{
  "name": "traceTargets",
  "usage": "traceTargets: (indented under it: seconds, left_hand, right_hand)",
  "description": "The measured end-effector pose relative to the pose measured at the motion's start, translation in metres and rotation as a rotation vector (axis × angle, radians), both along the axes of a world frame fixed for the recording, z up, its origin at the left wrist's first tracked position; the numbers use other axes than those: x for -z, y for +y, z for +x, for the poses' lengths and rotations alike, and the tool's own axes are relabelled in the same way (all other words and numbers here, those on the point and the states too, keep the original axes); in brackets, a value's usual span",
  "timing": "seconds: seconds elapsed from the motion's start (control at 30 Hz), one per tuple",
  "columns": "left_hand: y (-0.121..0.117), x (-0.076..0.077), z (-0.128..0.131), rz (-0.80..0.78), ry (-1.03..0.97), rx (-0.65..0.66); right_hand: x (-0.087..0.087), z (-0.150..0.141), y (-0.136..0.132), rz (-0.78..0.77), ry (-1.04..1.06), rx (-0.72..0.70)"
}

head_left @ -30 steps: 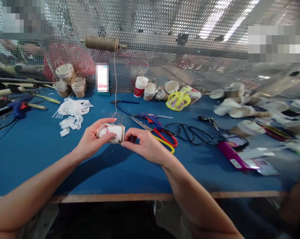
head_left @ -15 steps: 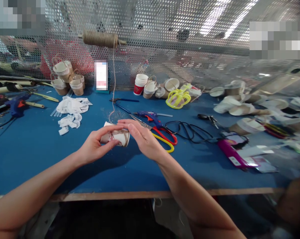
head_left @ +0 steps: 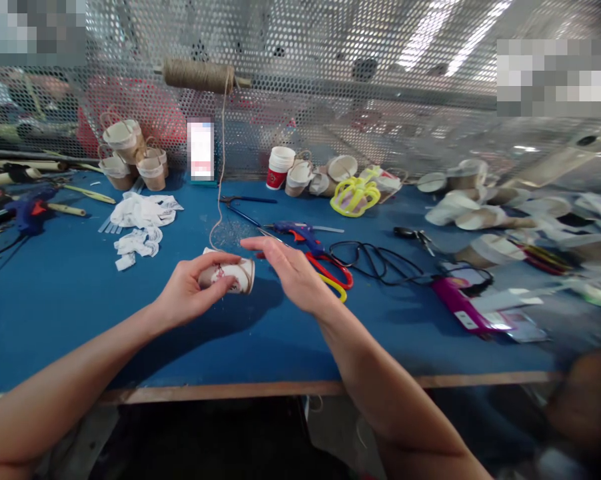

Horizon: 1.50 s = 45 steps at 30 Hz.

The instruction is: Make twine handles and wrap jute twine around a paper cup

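Note:
My left hand [head_left: 193, 283] is wrapped round a small paper cup [head_left: 241, 275] lying on its side, white and brown with a printed pattern. Twine is wound at the cup's right end. A strand of twine [head_left: 223, 153] hangs from the spool [head_left: 198, 75] and runs down to the cup. Just right of the cup, apart from it, hovers my right hand [head_left: 293, 273], its fingers stretched out and nothing visible in them. Behind that hand lie scissors [head_left: 344, 275] with red and yellow handles, partly hidden, and a blue glue gun [head_left: 303, 237].
Twine-handled cups [head_left: 125, 143] stand stacked at the back left, near white paper scraps [head_left: 143, 212]. At the back are stacked paper cups [head_left: 280, 167] and a yellow basket-like piece [head_left: 355, 197]. A black cable [head_left: 375, 257] and a purple box [head_left: 460, 307] lie to the right.
My right hand has drawn away from the cup's right end, leaving a gap. The cup stays in my left hand. The whole view has shifted slightly.

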<state>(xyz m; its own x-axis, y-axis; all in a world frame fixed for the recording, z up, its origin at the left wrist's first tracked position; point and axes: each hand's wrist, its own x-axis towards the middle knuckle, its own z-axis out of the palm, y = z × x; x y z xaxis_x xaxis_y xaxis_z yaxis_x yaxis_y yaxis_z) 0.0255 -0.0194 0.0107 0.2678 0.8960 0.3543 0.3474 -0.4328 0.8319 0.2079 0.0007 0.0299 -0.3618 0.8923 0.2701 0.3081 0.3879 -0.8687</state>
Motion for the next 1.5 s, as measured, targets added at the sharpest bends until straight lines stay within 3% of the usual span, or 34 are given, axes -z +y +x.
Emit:
traceTargets:
  seconds: [0.2, 0.27, 0.33, 0.37, 0.5, 0.67, 0.77, 0.9, 1.03, 1.1, 1.2, 1.33, 1.5]
  left_hand:
    - [0.000, 0.000, -0.002, -0.154, -0.080, -0.126]
    - [0.000, -0.001, -0.002, -0.143, -0.077, -0.158]
    - [-0.001, -0.002, -0.003, -0.106, -0.059, -0.167]
    - [-0.001, -0.002, -0.003, -0.083, -0.057, -0.163]
    - [-0.003, -0.002, -0.002, -0.006, -0.037, -0.137]
    - [-0.005, 0.000, -0.002, 0.068, 0.008, -0.112]
    - [-0.003, 0.001, -0.003, 0.084, 0.025, -0.106]
    - [0.000, 0.002, -0.005, 0.077, 0.053, -0.123]
    - [0.004, 0.006, -0.006, 0.090, 0.101, -0.150]
    - [0.007, 0.010, -0.006, 0.096, 0.127, -0.147]
    - [0.015, 0.019, -0.008, 0.117, 0.195, -0.150]
    - [0.024, 0.030, -0.013, 0.136, 0.309, -0.184]
    - [0.027, 0.034, -0.015, 0.136, 0.324, -0.180]
  right_hand:
    - [-0.012, 0.040, 0.036, 0.016, 0.087, 0.342]
    - [-0.012, 0.057, 0.051, 0.049, -0.101, 0.468]
    - [-0.007, 0.071, 0.064, 0.021, -0.513, 0.608]
    - [-0.004, 0.077, 0.069, -0.010, -0.602, 0.628]
    - [0.018, 0.086, 0.086, -0.151, -0.746, 0.577]
    - [0.034, 0.083, 0.099, -0.223, -0.701, 0.573]
    - [0.027, 0.079, 0.093, -0.216, -0.574, 0.592]
    - [0.005, 0.071, 0.068, -0.190, -0.337, 0.574]
    - [-0.013, 0.060, 0.038, -0.348, 0.039, 0.328]
    - [-0.016, 0.055, 0.026, -0.399, 0.127, 0.196]
    - [-0.012, 0.048, 0.015, -0.396, 0.089, 0.084]
    - [-0.004, 0.044, 0.008, -0.367, -0.054, 0.123]
    - [-0.004, 0.043, 0.002, -0.323, -0.243, 0.163]
